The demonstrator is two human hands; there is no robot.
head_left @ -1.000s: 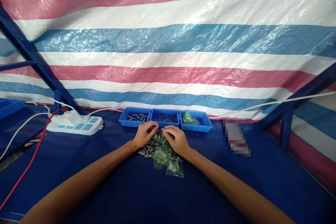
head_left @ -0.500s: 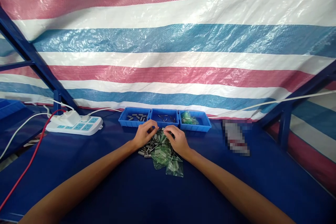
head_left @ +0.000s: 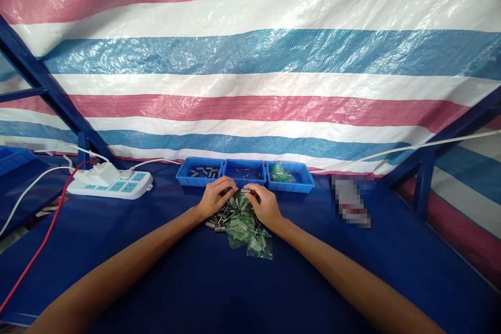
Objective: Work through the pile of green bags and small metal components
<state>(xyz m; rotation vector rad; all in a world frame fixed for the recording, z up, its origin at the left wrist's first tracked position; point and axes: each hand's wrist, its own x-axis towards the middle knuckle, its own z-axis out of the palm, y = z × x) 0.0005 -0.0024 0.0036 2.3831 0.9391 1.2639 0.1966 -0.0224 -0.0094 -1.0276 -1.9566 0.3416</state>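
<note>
Both my hands rest over a heap of small clear green bags (head_left: pixel 250 232) and small grey metal parts (head_left: pixel 219 218) on the blue table. My left hand (head_left: pixel 215 197) has its fingers curled and pinched at the top of the heap. My right hand (head_left: pixel 265 204) is curled too, its fingertips meeting the left ones over a small part I cannot make out. Just behind the hands stand three blue trays: the left tray (head_left: pixel 199 179) holds grey parts, the middle tray (head_left: pixel 245 177) thin pins, the right tray (head_left: pixel 293 180) a green bag.
A white power strip (head_left: pixel 111 185) with a plugged adapter lies at the left, with white cables and a red wire (head_left: pixel 37 250) trailing off the table. A blurred packet (head_left: pixel 350 201) lies to the right. A striped tarp and blue frame bars close the back.
My hands have stayed over the heap, with the fingertips drawing slightly closer together. The view has tipped up a little.
</note>
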